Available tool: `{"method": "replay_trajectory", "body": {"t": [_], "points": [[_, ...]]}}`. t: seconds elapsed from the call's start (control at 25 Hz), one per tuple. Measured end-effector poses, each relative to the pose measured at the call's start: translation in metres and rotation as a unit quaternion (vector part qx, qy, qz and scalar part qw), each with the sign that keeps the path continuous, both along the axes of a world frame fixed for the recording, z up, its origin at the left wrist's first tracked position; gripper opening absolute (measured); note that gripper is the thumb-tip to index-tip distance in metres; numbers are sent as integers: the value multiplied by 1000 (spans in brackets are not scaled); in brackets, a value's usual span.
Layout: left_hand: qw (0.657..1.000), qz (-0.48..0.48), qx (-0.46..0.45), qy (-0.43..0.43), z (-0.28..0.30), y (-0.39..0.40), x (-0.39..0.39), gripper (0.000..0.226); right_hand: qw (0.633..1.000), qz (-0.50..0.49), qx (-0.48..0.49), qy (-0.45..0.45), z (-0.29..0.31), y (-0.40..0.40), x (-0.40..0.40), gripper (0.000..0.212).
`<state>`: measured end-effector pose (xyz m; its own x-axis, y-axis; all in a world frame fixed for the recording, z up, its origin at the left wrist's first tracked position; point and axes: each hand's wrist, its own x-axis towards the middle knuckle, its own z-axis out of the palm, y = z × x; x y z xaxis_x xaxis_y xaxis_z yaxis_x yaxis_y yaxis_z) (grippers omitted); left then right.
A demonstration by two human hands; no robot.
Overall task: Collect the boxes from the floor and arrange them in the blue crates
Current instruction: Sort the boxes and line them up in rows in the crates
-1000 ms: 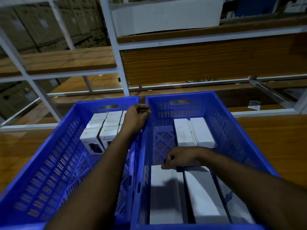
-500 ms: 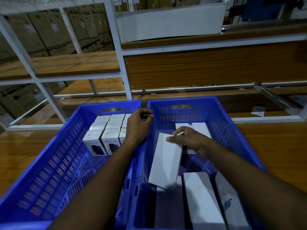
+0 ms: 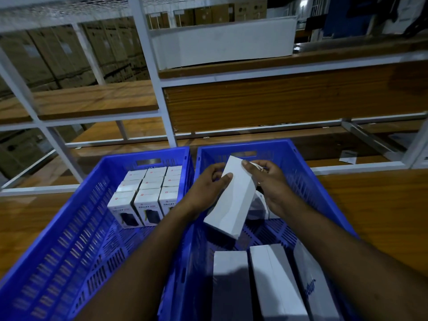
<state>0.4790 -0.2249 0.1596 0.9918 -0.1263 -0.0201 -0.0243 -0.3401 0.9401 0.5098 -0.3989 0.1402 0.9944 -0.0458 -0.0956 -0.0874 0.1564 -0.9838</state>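
In the head view, a long white box (image 3: 231,200) is held tilted above the right blue crate (image 3: 324,195), gripped at its far end by the left hand (image 3: 206,191) and the right hand (image 3: 268,184). More white boxes (image 3: 275,286) are laid along that crate's near edge. Small printed boxes (image 3: 148,193) are packed at the far end of the left blue crate (image 3: 69,239).

Head view, downward, seemingly close

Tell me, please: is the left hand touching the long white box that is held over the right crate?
Touching. In the head view the left hand grips the white box, thumb lying across its top face.
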Motion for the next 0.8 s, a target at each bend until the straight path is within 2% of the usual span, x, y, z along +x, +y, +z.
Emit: {"method": "replay_trajectory", "body": {"t": [0.08,0.24,0.36,0.56,0.68,0.8], "points": [[999,4,-14,42,-1,-7,-3,39,999,22,31,6,4,0,-4,47],[958,73,-211,178,7,-3,-1,39,988,79,131,-13,10,-1,-10,31],[954,73,-233,174,7,0,1,35,986,104,127,-22,8,3,-12,34],[946,71,-249,193,8,0,-1,34,987,88,130,-14,7,4,-12,37],[947,85,-262,167,6,-1,0,31,996,62,64,14,5,5,-11,31],[947,133,-275,105,3,-4,6,45,992,83,-12,94,-1,6,-11,46]]}}
